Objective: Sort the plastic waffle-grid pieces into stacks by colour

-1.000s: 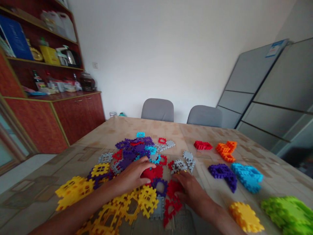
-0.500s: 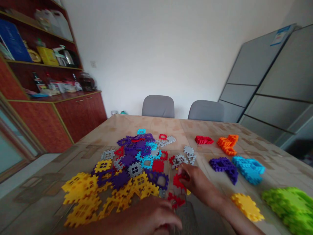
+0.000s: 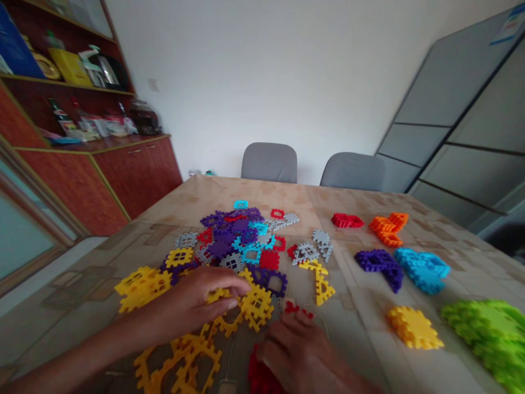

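Observation:
My left hand hovers over the near side of the mixed heap, thumb and fingers apart, with nothing between them. Around it lie yellow interlocking plastic tiles, some with window-like openings. Close to me, my right hand is curled over red interlocking tiles; its fingertips are partly hidden. Another red tile shows just beyond its knuckles. Purple tiles, light-blue tiles and grey tiles lie deeper in the heap.
To the right sit sorted stacks: red, orange, purple, light blue, yellow and green. Yellow triangular tiles lie mid-table. Two grey chairs stand behind the table.
My right hand has drawn back toward me, and the red tile it was at has left its spot. My left hand has moved forward and left over the yellow tiles. The view has tilted down.

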`<state>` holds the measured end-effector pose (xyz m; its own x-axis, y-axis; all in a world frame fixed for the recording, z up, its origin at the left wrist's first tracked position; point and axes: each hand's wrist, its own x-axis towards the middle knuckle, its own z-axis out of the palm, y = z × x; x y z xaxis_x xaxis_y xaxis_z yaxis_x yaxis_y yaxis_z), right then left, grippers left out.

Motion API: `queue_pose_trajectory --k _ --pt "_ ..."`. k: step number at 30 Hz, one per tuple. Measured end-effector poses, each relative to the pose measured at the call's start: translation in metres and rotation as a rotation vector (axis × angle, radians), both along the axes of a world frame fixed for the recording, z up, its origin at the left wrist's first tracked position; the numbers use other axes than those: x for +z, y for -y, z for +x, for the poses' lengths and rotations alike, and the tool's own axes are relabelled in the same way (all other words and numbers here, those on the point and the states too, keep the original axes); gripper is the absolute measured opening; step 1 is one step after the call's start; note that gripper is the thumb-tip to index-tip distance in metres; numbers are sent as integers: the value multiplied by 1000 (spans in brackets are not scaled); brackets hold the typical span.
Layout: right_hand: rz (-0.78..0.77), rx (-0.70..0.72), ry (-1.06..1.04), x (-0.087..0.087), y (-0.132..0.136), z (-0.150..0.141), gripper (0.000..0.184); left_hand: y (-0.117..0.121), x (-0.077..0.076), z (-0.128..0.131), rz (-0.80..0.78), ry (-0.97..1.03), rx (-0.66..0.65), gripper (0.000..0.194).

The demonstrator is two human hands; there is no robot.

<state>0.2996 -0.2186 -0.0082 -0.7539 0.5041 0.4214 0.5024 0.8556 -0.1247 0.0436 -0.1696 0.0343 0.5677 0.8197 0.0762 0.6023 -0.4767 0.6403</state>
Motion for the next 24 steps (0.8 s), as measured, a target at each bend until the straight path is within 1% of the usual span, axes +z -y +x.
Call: queue_pose_trajectory --k 2,4,8,15,17,19,21,24 --pt "-59 3 18 -8 3 2 11 6 -2 2 -26 -59 -104 28" --pt "-111 -29 20 -10 3 8 13 8 -2 5 -24 -99 -157 31" --pt "-65 -30 53 -13 4 11 10 7 -5 6 31 -133 -134 30" --pt "18 -60 93 -34 8 8 11 10 -8 7 97 -151 -149 25" --pt "23 -81 81 -40 10 7 12 4 -8 0 100 -155 -130 26" --pt "18 -102 63 -45 11 6 14 -7 -5 -12 115 -156 -88 29" --pt "18 -112 48 -48 11 4 15 -20 1 -29 164 -164 -13 32" --pt "14 -109 31 -49 10 3 9 -36 12 -55 256 -185 115 35"
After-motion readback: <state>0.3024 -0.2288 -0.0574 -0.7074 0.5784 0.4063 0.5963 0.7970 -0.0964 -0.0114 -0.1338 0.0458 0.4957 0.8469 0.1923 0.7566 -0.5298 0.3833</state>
